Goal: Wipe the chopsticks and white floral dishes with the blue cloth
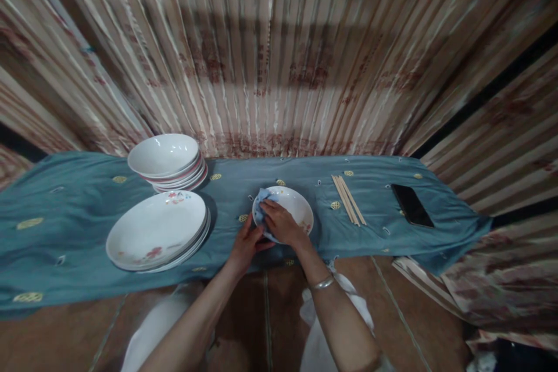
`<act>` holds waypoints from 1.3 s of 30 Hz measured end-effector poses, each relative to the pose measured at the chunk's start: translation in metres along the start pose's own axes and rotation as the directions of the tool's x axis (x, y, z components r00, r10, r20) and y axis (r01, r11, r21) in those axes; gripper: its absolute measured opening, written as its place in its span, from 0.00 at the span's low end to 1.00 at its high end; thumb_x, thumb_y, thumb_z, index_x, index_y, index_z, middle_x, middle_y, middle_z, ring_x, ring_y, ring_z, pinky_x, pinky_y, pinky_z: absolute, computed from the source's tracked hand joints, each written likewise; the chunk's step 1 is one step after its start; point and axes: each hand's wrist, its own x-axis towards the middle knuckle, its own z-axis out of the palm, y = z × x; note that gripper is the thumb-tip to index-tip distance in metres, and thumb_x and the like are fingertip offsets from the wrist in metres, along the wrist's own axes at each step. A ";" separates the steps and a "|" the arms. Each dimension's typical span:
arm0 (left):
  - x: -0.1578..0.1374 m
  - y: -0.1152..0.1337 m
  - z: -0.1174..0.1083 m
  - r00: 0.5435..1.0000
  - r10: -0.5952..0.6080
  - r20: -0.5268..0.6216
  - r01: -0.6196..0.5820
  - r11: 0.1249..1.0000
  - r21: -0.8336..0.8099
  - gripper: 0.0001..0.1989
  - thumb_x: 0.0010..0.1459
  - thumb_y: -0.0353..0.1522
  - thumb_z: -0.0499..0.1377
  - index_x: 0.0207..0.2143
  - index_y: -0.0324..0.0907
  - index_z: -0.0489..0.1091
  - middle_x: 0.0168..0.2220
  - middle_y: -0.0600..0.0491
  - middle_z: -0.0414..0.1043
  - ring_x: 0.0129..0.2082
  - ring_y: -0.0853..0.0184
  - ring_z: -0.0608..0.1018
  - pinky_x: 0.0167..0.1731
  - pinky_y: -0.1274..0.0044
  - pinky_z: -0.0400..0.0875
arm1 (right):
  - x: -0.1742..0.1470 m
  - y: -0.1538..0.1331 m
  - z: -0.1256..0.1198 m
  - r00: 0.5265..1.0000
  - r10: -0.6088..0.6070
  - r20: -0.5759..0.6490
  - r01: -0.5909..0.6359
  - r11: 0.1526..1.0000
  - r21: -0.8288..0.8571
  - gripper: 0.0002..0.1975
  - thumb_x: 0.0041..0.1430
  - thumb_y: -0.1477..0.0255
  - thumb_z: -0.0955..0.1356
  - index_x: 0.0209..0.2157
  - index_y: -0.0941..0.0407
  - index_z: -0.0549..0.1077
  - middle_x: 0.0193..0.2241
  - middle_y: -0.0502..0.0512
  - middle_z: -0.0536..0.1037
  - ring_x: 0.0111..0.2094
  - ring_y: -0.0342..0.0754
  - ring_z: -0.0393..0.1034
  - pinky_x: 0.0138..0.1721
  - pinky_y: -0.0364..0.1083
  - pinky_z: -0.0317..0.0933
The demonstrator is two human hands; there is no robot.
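A slim silver bangle is circling the right forearm at lower right of centre, while white legwear is showing at the frame's bottom left.

Pleated beige curtains with reddish-brown prints fill the upper part of the frame and hang down its right side, where a dark bar slants across them. Below, a counter wears a wrinkled teal cover dotted with small yellow motifs. Left of centre sits a stack of white bowls with reddish bands; just below it in the frame is a pile of white oval plates, flowers on the top one. Right of centre lie pale chopsticks, then a black phone. Brown floor tiles show along the bottom.
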 end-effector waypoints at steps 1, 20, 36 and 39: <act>0.001 0.000 -0.001 1.000 0.008 0.000 -0.008 1.000 0.006 0.39 0.47 0.33 0.66 0.61 0.44 0.57 0.38 0.51 0.77 0.36 0.62 0.79 0.36 0.65 0.78 | -0.002 -0.003 -0.003 1.000 -0.022 0.002 0.021 0.999 0.029 0.23 0.56 0.81 0.61 0.54 0.60 0.70 0.54 0.61 0.71 0.56 0.49 0.64 0.58 0.52 0.59; 0.001 0.006 0.008 0.999 -0.011 -0.045 0.011 1.000 0.008 0.34 0.53 0.26 0.61 0.62 0.45 0.56 0.40 0.49 0.78 0.34 0.61 0.81 0.32 0.68 0.79 | -0.068 0.018 -0.056 0.952 0.286 -0.109 -0.305 0.918 -0.252 0.12 0.50 0.83 0.64 0.28 0.56 0.77 0.31 0.57 0.80 0.44 0.52 0.71 0.50 0.48 0.61; 0.014 -0.013 0.049 0.995 0.037 -0.092 -0.051 0.986 -0.156 0.24 0.54 0.23 0.59 0.53 0.46 0.61 0.44 0.48 0.76 0.35 0.63 0.81 0.43 0.60 0.76 | -0.074 0.037 -0.092 0.638 0.724 -0.262 -0.761 0.646 -0.066 0.12 0.60 0.78 0.60 0.31 0.57 0.74 0.28 0.57 0.78 0.30 0.48 0.71 0.30 0.43 0.51; 0.029 -0.013 0.068 0.996 0.044 -0.083 -0.059 0.980 -0.189 0.24 0.53 0.23 0.59 0.52 0.44 0.60 0.45 0.47 0.75 0.36 0.62 0.80 0.43 0.61 0.76 | -0.074 0.042 -0.088 0.632 0.751 -0.192 -0.762 0.647 0.019 0.14 0.62 0.76 0.59 0.29 0.56 0.74 0.28 0.56 0.78 0.30 0.47 0.71 0.30 0.43 0.51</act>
